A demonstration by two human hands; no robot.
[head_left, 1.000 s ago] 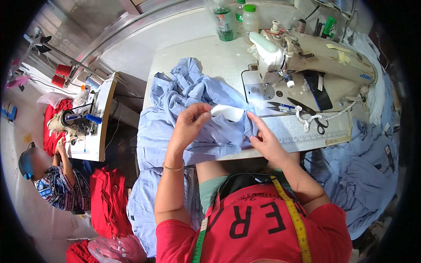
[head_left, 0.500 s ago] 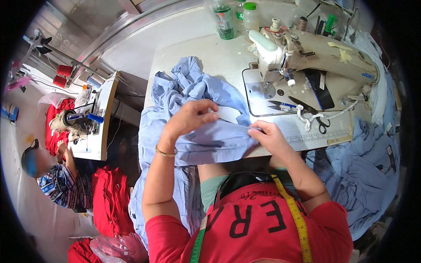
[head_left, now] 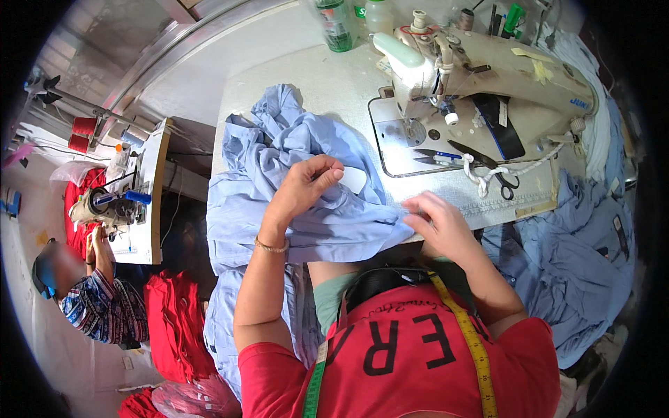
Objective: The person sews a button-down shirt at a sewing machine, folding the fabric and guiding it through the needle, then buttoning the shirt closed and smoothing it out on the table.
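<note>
Left hand [head_left: 301, 188] narrowed at white piece [head_left: 355, 181], right [head_left: 442, 221] part-curled at cloth's [head_left: 331, 233] right end; grips unclear. Cloth lies left of machine [head_left: 495, 70], none under needle.

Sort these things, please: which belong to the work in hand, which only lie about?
Likely in use: blue cloth, right hand near its edge; white piece, left hand beside it.

Seemingly lying about: dark phone; black scissors; green-tinted bottle.
</note>
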